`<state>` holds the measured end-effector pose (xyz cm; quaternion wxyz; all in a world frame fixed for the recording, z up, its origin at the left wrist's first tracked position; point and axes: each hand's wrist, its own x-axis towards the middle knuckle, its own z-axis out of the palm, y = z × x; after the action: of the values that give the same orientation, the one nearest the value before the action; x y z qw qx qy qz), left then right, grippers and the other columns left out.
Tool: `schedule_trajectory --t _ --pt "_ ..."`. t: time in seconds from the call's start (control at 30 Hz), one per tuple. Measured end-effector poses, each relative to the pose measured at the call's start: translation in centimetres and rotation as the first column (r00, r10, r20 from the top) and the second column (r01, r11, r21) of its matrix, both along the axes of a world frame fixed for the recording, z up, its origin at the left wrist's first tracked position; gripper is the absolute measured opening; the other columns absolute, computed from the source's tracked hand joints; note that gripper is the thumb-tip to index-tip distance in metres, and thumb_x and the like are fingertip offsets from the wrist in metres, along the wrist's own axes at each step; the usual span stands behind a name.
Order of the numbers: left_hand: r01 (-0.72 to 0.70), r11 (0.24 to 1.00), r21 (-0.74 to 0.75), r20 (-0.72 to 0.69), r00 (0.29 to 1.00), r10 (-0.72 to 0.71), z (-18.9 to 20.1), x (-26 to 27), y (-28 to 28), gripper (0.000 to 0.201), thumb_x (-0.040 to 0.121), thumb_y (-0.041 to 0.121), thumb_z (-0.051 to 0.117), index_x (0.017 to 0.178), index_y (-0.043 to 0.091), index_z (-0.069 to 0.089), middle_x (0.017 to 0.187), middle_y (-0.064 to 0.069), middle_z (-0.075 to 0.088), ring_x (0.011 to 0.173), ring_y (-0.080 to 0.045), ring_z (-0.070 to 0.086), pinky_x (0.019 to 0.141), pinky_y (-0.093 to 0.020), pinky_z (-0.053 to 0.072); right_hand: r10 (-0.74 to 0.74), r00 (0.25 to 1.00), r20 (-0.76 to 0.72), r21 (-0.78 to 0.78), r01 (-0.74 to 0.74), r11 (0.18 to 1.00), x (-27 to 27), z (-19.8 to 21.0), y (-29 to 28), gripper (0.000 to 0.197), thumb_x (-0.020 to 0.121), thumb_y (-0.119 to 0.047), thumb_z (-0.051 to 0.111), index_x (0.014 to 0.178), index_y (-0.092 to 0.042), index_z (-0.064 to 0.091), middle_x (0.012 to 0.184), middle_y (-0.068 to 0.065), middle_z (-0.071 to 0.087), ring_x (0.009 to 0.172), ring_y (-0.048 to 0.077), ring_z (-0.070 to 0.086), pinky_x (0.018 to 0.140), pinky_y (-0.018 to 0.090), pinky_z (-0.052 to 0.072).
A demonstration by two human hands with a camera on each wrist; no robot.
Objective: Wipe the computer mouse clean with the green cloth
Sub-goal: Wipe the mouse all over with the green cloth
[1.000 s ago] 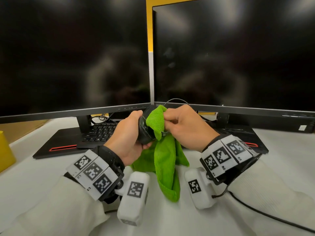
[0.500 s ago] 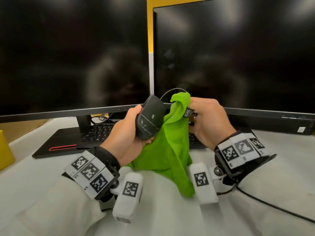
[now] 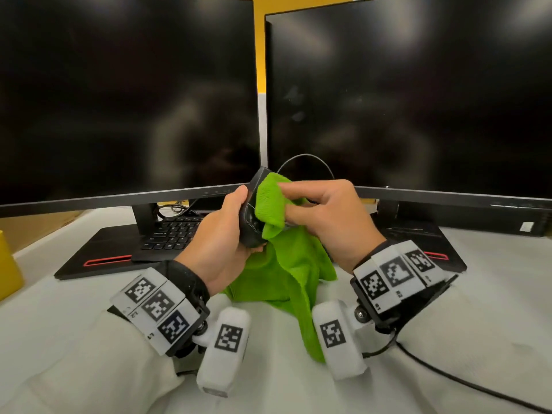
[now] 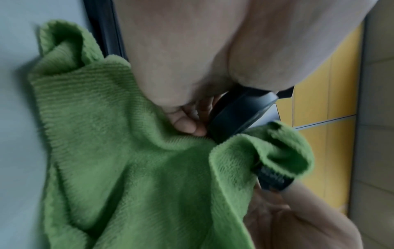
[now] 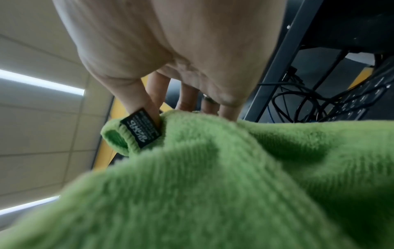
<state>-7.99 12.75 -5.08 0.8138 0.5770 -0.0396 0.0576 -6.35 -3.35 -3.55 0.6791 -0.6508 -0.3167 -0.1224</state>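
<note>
Centre frame, left hand [image 3: 222, 239] grips the black plastic computer mouse [image 3: 252, 216] upright, right hand [image 3: 325, 218] pinches the fluffy green microfibre cloth [image 3: 270, 201] against it; advise firm strokes, rotating the mouse

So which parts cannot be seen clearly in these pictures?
- Mouse: head view, mostly covered by the left hand and green cloth.
- Mouse: right wrist view, hidden behind the cloth.
- Cloth label: print too blurred to read.
- Keyboard: partly behind the left hand.

Two dark monitors [image 3: 128, 94] side by side, keyboard [image 3: 171, 234] beneath, yellow wall [image 3: 259, 40] behind.
</note>
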Motion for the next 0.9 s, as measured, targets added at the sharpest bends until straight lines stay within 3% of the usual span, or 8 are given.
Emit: schedule_trajectory --t 0.07,0.13,0.2,0.3,0.4,0.57,0.7,0.9 --pt "-0.01 0.999 0.034 0.014 1.0 0.009 0.0 -0.2 -0.2 0.05 0.111 0.041 0.036 0.104 0.015 0.079 0.098 -0.012 0.081 0.08 -0.022 0.077 0.061 -0.025 0.057 0.032 0.999 -0.022 -0.003 -0.032 0.999 -0.4 -0.1 0.6 0.029 0.082 0.011 0.077 0.108 -0.003 0.078 0.1 -0.002 0.081 0.094 0.01 0.076 0.087 0.025 0.062" --pt "-0.018 1.0 0.019 0.03 0.999 0.018 0.2 -0.5 -0.2 0.048 0.11 0.04 0.041 0.121 0.005 0.073 0.116 -0.024 0.076 0.105 -0.034 0.075 0.089 -0.042 0.062 0.026 0.999 0.019 -0.036 -0.025 0.999 -0.7 -0.3 1.2 0.025 0.08 0.004 0.082 0.104 -0.003 0.08 0.098 0.0 0.079 0.092 0.008 0.075 0.085 0.025 0.06" --pt "-0.024 0.999 -0.025 0.008 1.0 0.024 0.4 -0.8 -0.1 0.058 0.104 0.044 0.05 0.132 -0.005 0.064 0.13 -0.034 0.066 0.118 -0.043 0.066 0.111 -0.057 0.048 -0.036 0.995 0.095 -0.106 0.046 0.993 -0.6 -0.7 1.9 0.02 0.074 -0.007 0.09 0.092 -0.015 0.084 0.093 0.003 0.077 0.09 0.015 0.074 0.084 0.034 0.061" --pt "-0.052 0.999 -0.001 -0.035 0.998 0.052 0.4 -0.7 0.0 0.057 0.108 0.045 0.043 0.123 -0.005 0.069 0.119 -0.031 0.073 0.113 -0.041 0.071 0.103 -0.052 0.055 -0.129 0.984 0.12 -0.198 0.151 0.969 0.0 -1.1 2.3 0.014 0.07 -0.015 0.089 0.078 -0.024 0.084 0.084 -0.002 0.079 0.083 0.022 0.076 0.084 0.048 0.062" --pt "-0.06 0.998 -0.006 -0.051 0.997 0.059 0.3 -0.5 -0.3 0.053 0.109 0.041 0.041 0.121 -0.002 0.07 0.116 -0.027 0.076 0.112 -0.039 0.073 0.102 -0.05 0.055 -0.192 0.973 0.126 -0.283 0.221 0.933 0.8 -1.0 1.3 0.006 0.071 -0.023 0.085 0.071 -0.029 0.082 0.079 -0.004 0.08 0.081 0.017 0.078 0.082 0.045 0.064" --pt "-0.058 0.997 -0.058 -0.029 0.998 0.057 0.6 0.0 -0.7 0.044 0.109 0.042 0.043 0.106 0.011 0.074 0.095 -0.013 0.078 0.072 -0.023 0.071 0.059 -0.03 0.048 -0.293 0.936 0.193 -0.291 0.34 0.894 1.4 -0.8 0.1 0.012 0.072 -0.017 0.078 0.077 -0.028 0.079 0.082 -0.004 0.078 0.079 0.019 0.075 0.077 0.045 0.064" --pt "-0.024 0.999 -0.028 -0.021 1.0 0.024 0.3 -0.2 -0.5 0.052 0.11 0.043 0.037 0.12 0.004 0.071 0.111 -0.021 0.078 0.093 -0.028 0.077 0.072 -0.033 0.06 -0.198 0.947 0.252 -0.239 0.26 0.936 -0.1 -0.2 0.9 0.03 0.077 0.001 0.077 0.088 -0.026 0.083 0.088 0.0 0.078 0.078 0.024 0.074 0.075 0.047 0.063" --pt "-0.033 0.999 -0.002 -0.043 0.999 0.033 0.4 -0.9 0.2 0.05 0.108 0.043 0.044 0.108 0.002 0.073 0.088 -0.021 0.079 0.074 -0.028 0.078 0.056 -0.033 0.059 -0.145 0.965 0.216 -0.345 0.215 0.913 -1.4 0.1 1.5 0.017 0.073 -0.039 0.082 0.081 -0.024 0.085 0.078 -0.005 0.078 0.075 0.014 0.074 0.073 0.037 0.062"
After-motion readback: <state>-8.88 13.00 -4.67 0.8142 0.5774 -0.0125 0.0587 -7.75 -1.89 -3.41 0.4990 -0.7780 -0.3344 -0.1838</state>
